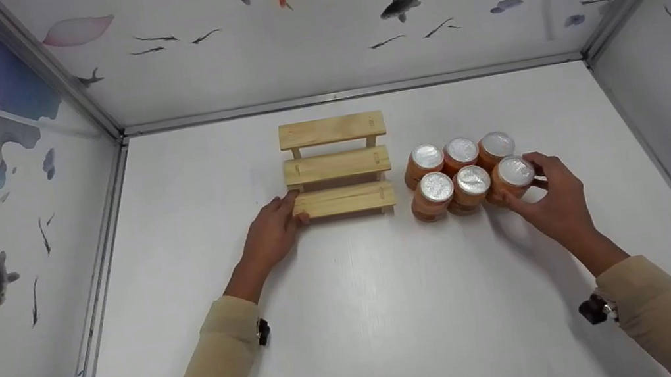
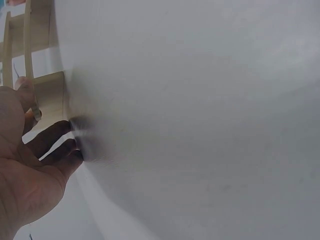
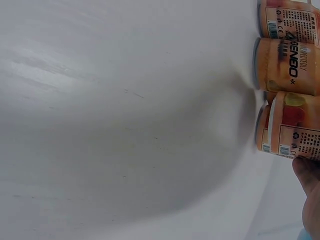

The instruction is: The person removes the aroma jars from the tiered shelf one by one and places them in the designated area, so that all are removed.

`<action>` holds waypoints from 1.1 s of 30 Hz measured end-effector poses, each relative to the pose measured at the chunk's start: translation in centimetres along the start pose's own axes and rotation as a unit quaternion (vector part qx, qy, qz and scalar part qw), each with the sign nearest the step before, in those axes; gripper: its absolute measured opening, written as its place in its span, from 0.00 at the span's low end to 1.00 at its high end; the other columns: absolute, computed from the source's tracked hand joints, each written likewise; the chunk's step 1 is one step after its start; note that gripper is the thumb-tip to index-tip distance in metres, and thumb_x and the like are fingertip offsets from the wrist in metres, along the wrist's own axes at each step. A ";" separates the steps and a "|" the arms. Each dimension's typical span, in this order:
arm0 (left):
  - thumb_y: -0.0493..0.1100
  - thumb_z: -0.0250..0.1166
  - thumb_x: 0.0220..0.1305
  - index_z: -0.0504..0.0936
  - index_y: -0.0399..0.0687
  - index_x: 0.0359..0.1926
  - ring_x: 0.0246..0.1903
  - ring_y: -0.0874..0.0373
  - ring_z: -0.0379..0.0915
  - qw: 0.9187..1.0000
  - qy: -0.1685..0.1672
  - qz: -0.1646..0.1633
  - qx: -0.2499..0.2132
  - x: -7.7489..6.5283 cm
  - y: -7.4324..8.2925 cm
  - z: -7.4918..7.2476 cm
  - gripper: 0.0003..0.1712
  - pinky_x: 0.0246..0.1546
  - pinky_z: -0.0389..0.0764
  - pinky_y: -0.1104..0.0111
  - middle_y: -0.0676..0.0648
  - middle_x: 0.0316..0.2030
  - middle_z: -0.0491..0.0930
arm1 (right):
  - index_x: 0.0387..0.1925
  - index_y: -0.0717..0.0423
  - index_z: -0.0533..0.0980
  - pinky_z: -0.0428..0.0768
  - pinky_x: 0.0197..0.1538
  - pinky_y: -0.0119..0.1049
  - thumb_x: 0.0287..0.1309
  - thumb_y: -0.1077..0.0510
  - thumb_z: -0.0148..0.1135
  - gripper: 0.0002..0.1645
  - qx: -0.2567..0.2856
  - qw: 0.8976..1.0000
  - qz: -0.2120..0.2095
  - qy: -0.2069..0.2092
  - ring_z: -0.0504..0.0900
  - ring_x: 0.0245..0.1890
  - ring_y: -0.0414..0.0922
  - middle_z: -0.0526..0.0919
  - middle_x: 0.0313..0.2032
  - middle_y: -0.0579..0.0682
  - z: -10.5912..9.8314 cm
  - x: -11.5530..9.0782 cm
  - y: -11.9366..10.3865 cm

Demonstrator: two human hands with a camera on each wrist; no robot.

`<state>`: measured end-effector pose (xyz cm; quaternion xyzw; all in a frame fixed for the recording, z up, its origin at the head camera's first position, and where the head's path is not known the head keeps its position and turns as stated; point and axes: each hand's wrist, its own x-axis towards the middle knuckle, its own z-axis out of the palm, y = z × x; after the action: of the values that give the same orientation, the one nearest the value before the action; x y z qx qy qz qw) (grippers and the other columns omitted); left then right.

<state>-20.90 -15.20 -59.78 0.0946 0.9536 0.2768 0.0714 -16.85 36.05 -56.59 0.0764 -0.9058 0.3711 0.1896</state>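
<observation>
A three-step wooden stand is in the middle of the table. My left hand pinches the left end of its lowest plank between thumb and forefinger; in the left wrist view the other fingers reach down to the tabletop. Right of the stand are several orange cans with silvery lids, in two rows. My right hand grips the front-right can, thumb in front and fingers behind. In the right wrist view this can is raised slightly off the table, close against its neighbours.
The white tabletop stretches in front of the stand and cans. White panels with painted fish wall the table at the back and both sides, with metal rails along the edges.
</observation>
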 end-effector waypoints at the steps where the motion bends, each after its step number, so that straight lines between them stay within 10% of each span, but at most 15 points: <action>1: 0.66 0.54 0.85 0.66 0.52 0.86 0.81 0.35 0.66 1.000 0.000 0.000 0.002 0.0 0.0 0.0 0.40 0.81 0.69 0.39 0.34 0.78 0.73 | 0.69 0.69 0.74 0.72 0.54 0.07 0.53 0.63 0.89 0.46 0.002 1.000 0.003 -0.003 0.86 0.59 0.63 0.82 0.60 0.67 0.1 -0.1 0.1; 33: 0.65 0.56 0.84 0.66 0.55 0.86 0.82 0.35 0.65 1.000 -0.004 -0.004 -0.003 -0.1 0.0 -0.2 0.39 0.80 0.70 0.39 0.35 0.79 0.73 | 0.74 0.66 0.70 0.81 0.60 0.19 0.60 0.63 0.84 0.46 -0.016 0.998 0.049 -0.039 0.83 0.64 0.62 0.79 0.65 0.65 1.4 -0.6 1.4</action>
<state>-20.86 -15.31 -59.64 0.0915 0.9529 0.2787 0.0771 -17.05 36.04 -58.63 0.0434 -0.9208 0.3626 0.1370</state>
